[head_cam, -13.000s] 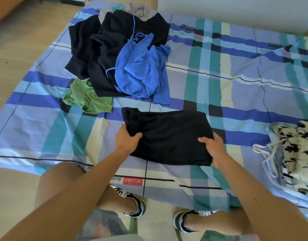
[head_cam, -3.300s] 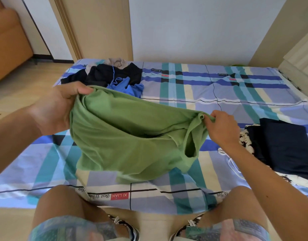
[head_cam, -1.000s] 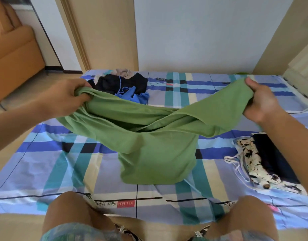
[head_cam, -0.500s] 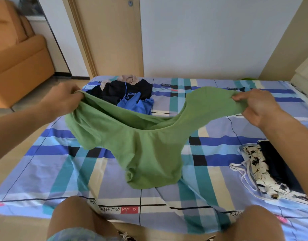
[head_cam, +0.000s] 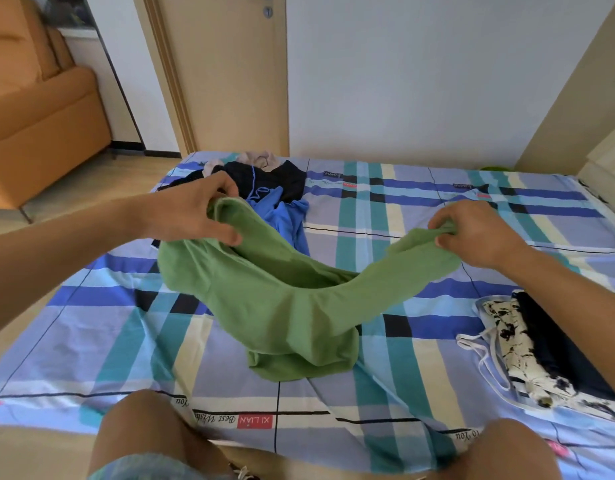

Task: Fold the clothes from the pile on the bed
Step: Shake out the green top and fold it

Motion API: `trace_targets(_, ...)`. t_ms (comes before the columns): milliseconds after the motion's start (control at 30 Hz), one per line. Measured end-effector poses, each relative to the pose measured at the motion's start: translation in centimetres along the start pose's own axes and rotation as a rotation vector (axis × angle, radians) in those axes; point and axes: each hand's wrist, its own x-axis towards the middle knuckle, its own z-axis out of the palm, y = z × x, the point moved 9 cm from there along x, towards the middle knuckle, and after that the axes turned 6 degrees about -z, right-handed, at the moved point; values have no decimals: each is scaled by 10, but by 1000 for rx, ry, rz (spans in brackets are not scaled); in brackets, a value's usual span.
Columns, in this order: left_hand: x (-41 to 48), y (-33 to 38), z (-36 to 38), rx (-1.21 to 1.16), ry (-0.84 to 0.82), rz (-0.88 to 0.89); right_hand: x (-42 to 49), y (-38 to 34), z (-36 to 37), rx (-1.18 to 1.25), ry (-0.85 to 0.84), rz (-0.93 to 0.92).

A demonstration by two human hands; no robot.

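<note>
Gripping bunched ends of the green shirt [head_cam: 292,306] in the left hand [head_cam: 195,213] and right hand [head_cam: 472,233], with its middle sagging onto the bed [head_cam: 91,341]. Risks folding in twists and creases if laid down without shaking flat.

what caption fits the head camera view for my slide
Left hand and right hand grip a green fabric garment by its ends, its middle sagging onto the blue plaid bed sheet.

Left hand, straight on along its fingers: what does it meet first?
Past the green garment it grips, the left hand points at the blue top on the pile; probably that first, though it may pass above. Depth unclear.
</note>
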Motion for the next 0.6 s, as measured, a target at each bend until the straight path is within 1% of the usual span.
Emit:
trace_targets(67,-3,3,5,194,-32,76,0,3,-4,-26,70,-2)
trace_targets(133,-5,1,10,310,-53,137,1,11,-6,-131,112,41)
trace_targets(200,-5,-2,10,330,-29,173,-2,18,-13,-256,222,88)
trace_targets(233,-4,-3,7,320,19,197,-4,20,-16,-273,300,82)
trace_targets(300,-4,-4,-1,270,145,245,-10,16,-26,-221,455,-13)
trace_targets(333,-3,-5,-7,242,203,267,-11,13,-28,-122,489,-74)
trace_targets(367,-3,-5,-11,218,247,289,-10,13,-27,61,466,-108)
trace_targets(400,-3,-4,-14,200,280,313,-8,14,-23,295,401,-96)
trace_targets(433,-3,-3,-17,184,308,338,-6,14,-18,515,332,-43)
trace_targets(467,-3,-1,-19,169,330,360,-6,15,-12,672,295,18)
trace_targets(533,-6,4,-22,140,386,374,-7,19,-4,792,270,98)
trace_targets(600,-10,7,-26,109,444,365,-6,19,4,845,219,110)
